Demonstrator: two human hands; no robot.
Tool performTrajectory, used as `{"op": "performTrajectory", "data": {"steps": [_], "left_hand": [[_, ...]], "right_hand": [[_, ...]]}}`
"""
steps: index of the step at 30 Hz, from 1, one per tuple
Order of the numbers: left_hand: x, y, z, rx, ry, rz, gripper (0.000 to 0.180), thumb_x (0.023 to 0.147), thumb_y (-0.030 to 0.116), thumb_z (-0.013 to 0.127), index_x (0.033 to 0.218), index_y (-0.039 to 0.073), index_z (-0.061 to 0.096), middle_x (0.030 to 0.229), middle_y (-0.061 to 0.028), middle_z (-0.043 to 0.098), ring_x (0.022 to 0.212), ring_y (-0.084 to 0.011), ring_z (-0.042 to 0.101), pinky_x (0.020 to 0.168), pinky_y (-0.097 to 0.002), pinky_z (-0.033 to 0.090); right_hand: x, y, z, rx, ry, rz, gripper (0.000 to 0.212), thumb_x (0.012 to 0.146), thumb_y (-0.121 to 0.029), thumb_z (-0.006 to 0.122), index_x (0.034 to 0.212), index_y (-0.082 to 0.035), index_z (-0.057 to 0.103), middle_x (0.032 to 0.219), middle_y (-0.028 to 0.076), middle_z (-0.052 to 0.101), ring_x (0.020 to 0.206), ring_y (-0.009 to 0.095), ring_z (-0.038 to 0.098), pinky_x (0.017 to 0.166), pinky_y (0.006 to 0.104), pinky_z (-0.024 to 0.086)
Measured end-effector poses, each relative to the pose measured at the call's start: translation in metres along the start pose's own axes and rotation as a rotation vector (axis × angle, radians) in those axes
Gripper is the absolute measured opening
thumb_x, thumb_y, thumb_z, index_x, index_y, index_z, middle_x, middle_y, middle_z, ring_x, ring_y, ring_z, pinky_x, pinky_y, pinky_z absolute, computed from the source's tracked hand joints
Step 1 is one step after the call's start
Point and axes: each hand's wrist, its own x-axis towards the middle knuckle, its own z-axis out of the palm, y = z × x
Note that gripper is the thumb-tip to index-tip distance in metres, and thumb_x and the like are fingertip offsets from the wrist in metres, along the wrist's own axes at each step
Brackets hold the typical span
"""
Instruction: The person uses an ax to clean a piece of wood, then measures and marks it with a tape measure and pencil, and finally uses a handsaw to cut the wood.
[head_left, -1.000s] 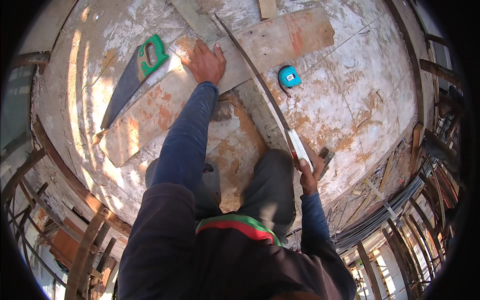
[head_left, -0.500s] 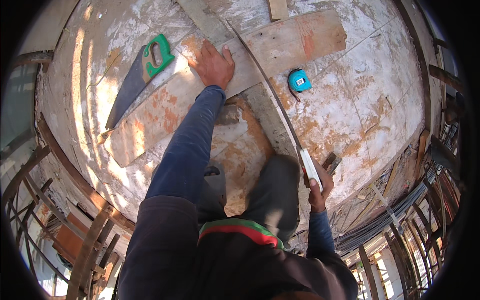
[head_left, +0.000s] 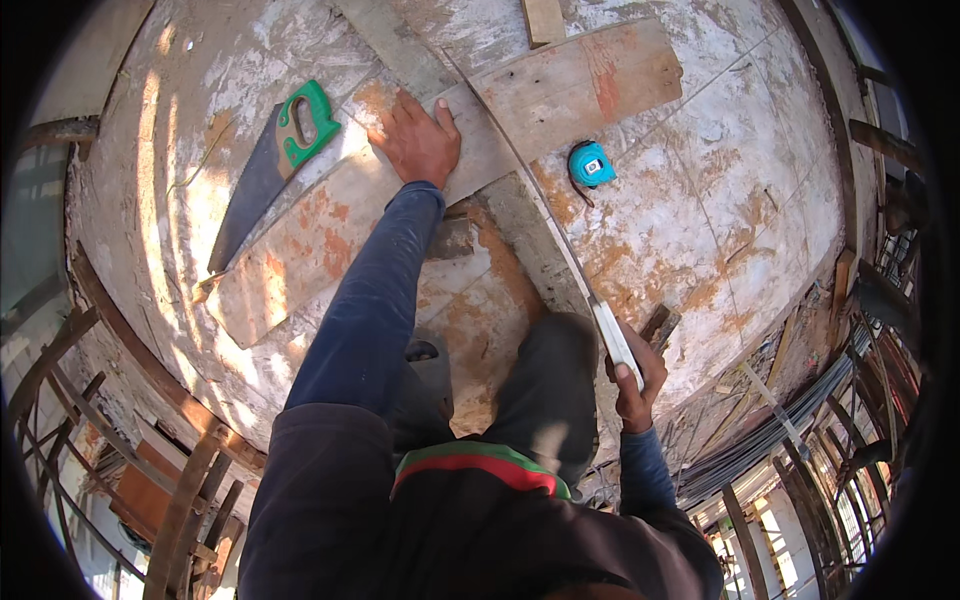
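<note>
My left hand (head_left: 418,143) lies flat on a wide wooden board (head_left: 590,85), its fingers spread. In my right hand (head_left: 643,382) is the pale handle of a handsaw (head_left: 614,340). The saw's long blade shows nearly edge-on and crosses the board to the right of my left hand. How deep its teeth sit in the wood cannot be made out. Beneath the board runs a greyish timber (head_left: 522,228), which supports it crosswise.
A second handsaw with a green handle (head_left: 312,125) lies left of the board. A turquoise tape measure (head_left: 591,164) rests on the stained floor to the right. Wood offcuts (head_left: 544,22) lie beyond the board and near my right hand. Bundled rods (head_left: 745,470) are at lower right.
The handsaw has turned slightly, its blade now looking thinner and more edge-on. My left hand stays pressed on the board. The whole view has shifted a little.
</note>
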Motion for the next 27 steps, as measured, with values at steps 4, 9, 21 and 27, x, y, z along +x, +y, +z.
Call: {"op": "performTrajectory", "data": {"steps": [4, 9, 21, 27], "left_hand": [[-0.003, 0.015, 0.005, 0.043, -0.023, 0.05, 0.067, 0.1, 0.045, 0.042, 0.143, -0.007, 0.042, 0.129, -0.02, 0.058, 0.125, -0.036, 0.049, 0.109, -0.0632, 0.022], [-0.004, -0.005, 0.012, 0.026, 0.032, 0.035, 0.067, 0.099, 0.045, 0.042, 0.143, -0.005, 0.042, 0.13, -0.0197, 0.058, 0.126, -0.0361, 0.049, 0.109, -0.0616, 0.021], [0.0, 0.013, 0.004, 0.04, 0.016, 0.041, 0.067, 0.098, 0.045, 0.046, 0.142, -0.005, 0.043, 0.127, -0.018, 0.06, 0.12, -0.0343, 0.051, 0.108, -0.0581, 0.023], [-0.005, -0.005, 0.008, 0.054, 0.025, 0.014, 0.067, 0.097, 0.046, 0.046, 0.14, -0.005, 0.046, 0.127, -0.0187, 0.059, 0.121, -0.035, 0.051, 0.108, -0.0584, 0.023]], "right_hand": [[0.006, 0.003, -0.025, 0.146, 0.097, 0.134, 0.062, 0.087, -0.038, 0.061, 0.126, 0.009, 0.062, 0.094, 0.014, 0.07, 0.075, 0.017, 0.062, 0.071, 0.0311, 0.048], [0.008, -0.005, -0.027, -0.005, -0.04, -0.009, 0.056, 0.087, -0.032, 0.061, 0.127, 0.006, 0.062, 0.097, 0.015, 0.07, 0.078, 0.02, 0.064, 0.075, 0.0315, 0.049], [0.174, -0.01, 0.101, 0.18, 0.037, -0.27, 0.043, 0.092, -0.026, 0.061, 0.125, 0.001, 0.064, 0.101, 0.015, 0.071, 0.088, 0.02, 0.066, 0.079, 0.0326, 0.05], [0.032, 0.011, 0.019, 0.071, -0.008, -0.032, 0.053, 0.089, -0.031, 0.06, 0.126, 0.006, 0.062, 0.114, 0.022, 0.07, 0.104, 0.027, 0.068, 0.095, 0.0362, 0.049]]}}
